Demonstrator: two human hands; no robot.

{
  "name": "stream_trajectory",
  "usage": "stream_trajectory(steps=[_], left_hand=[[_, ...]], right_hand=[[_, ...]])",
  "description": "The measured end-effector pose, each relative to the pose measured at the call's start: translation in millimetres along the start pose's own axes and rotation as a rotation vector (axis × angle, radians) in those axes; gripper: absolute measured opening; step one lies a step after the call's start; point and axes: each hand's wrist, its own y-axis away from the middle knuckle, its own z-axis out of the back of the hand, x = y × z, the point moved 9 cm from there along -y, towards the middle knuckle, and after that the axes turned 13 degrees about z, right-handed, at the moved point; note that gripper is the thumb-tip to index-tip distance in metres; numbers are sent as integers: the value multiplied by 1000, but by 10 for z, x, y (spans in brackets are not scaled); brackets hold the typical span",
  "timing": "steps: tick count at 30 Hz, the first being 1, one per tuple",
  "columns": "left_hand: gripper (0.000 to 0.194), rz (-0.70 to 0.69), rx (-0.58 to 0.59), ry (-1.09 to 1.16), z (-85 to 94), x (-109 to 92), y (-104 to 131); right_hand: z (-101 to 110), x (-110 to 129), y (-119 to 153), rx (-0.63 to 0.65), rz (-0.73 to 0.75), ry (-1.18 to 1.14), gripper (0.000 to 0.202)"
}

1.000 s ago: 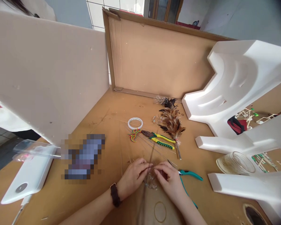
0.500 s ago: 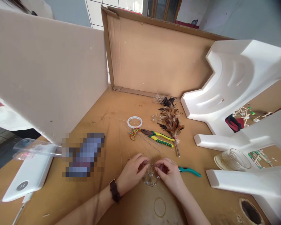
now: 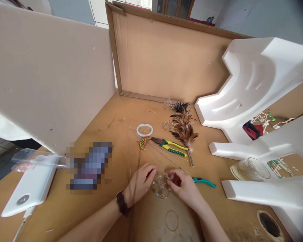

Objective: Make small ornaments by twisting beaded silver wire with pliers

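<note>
A round ornament of thin wire with small beads [image 3: 161, 191] is between my two hands, just above the table. My right hand [image 3: 183, 183] pinches its right side between thumb and fingertips. On the other side, my left hand [image 3: 141, 181], with a dark watch on the wrist, has thumb and forefinger pressed together; whatever is in that pinch is too fine to make out. Beyond my right hand lies a tool with a teal handle [image 3: 204, 182], partly hidden. Yellow-green pliers [image 3: 171, 148] rest farther back among loose thin wires.
A white ring roll [image 3: 144, 130], coloured cords [image 3: 144, 142] and a feather duster [image 3: 184, 126] lie behind the pliers. Left are a pixelated phone-like object [image 3: 92, 166] and a white power bank [image 3: 27, 188]. White foam [image 3: 252, 74] and a glass [image 3: 251, 169] stand right. Cardboard [image 3: 171, 60] closes the back.
My left hand has drawn slightly left, away from my right hand. More of the beaded wire ornament now shows between them. The view has shifted a little.
</note>
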Motion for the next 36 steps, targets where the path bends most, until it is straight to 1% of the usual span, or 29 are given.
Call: stream_trajectory(steps=[4,6,9,11,14,18,21,23,26,28,31,34,36], left_hand=[[16,32,35,16,-33,23,2],[12,23,69,11,-68,6,12],[13,-11,113,-28,-100,-58,40],[14,-13,122,-80,-98,-83,51],[23,25,101,-206,-78,-61,45],[37,104,57,-345,-52,35,12],[44,113,32,-426,-53,72,-4],[46,99,20,-464,-58,74,-9],[45,86,18,-497,-67,67,-9],[45,76,13,-520,-71,54,-1],[41,43,22,-545,-100,23,27],[37,-12,45,-575,-144,-11,59],[37,-22,45,-608,-138,-20,67]], right_hand=[[-73,-53,20,81,-42,-20,20],[-104,-47,18,88,-40,-49,20],[-88,-31,5,17,-32,-92,21],[-75,-39,1,-29,-36,-117,19],[-113,-61,-3,-31,-39,-195,18],[-167,-64,-12,-20,-31,-363,21],[-159,-39,-20,-28,-14,-417,22],[-133,-35,-24,-42,-3,-380,21],[-80,-62,-20,-80,-5,-247,21],[-87,-62,-16,-74,1,-192,23],[-127,32,-21,-39,78,-138,24],[-131,159,-25,-31,168,-62,24],[-127,194,-27,-24,183,-23,25]])
